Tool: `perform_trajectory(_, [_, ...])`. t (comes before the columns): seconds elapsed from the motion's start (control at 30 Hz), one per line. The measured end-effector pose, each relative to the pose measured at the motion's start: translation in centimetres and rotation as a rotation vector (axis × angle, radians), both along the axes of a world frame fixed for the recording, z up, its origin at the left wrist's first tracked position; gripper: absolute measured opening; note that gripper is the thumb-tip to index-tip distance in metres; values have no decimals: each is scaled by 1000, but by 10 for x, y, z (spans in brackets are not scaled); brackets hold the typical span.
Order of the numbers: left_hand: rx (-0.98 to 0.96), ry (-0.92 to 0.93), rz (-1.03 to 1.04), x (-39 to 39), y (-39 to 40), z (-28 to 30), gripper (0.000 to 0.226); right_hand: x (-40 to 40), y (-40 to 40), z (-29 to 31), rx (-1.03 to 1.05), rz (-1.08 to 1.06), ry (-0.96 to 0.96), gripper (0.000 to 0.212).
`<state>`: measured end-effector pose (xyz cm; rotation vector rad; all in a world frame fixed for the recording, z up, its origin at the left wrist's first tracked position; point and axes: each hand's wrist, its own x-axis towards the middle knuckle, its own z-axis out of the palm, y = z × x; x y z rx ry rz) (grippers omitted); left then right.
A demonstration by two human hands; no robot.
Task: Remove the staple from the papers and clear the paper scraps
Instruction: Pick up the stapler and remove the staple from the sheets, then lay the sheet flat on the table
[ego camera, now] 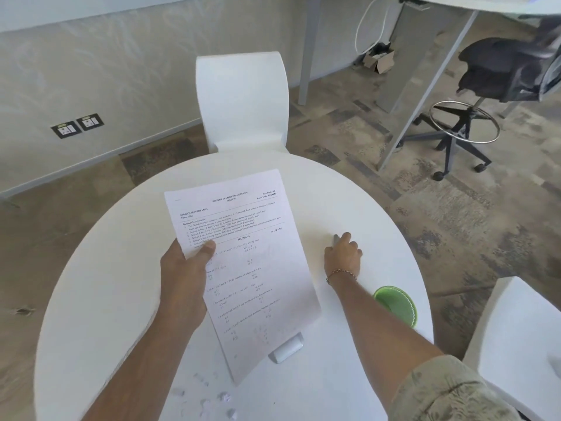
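Scraps (212, 399) near; left hand (185, 268) gripping papers (243, 262).

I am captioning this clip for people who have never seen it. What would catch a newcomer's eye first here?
First, the printed white exam paper, held up over the middle of the round white table by the left hand. Next, the right hand resting on the table to the right over a small grey object, with a green scallop-rimmed bowl nearer the edge. Small torn white paper scraps lie at the near edge.

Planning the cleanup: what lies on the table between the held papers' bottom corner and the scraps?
Nothing: in the head view, bare white table separates the papers from the scraps.
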<state>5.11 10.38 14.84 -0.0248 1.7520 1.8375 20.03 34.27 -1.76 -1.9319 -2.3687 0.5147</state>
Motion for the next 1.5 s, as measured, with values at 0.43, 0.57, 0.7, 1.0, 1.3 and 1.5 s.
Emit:
perform_trajectory(0.43, [-15,-18,-17,-13,-20,-11,30,-10,-6,-5,89,-146,-8,40])
perform_trajectory(0.57, [-7,0,-38,-16,-28,-16,31,-34,-32,23,134,-49,259,44])
perform_trajectory(0.7, [16,11,-68,-18,-36,-17,29,-50,-74,69,-171,6,728,38])
perform_trajectory(1.0, [9,7,-32,-44,-81,-21,25,-16,-149,93,-1124,110,1014,62])
perform_trajectory(1.3, [43,-2,-47,-79,-125,-19,25,-17,-206,88,-1060,194,1030,36])
perform_trajectory(1.5, [-8,-35,-73,-94,-151,-27,23,-62,-228,80,-864,85,1061,28])
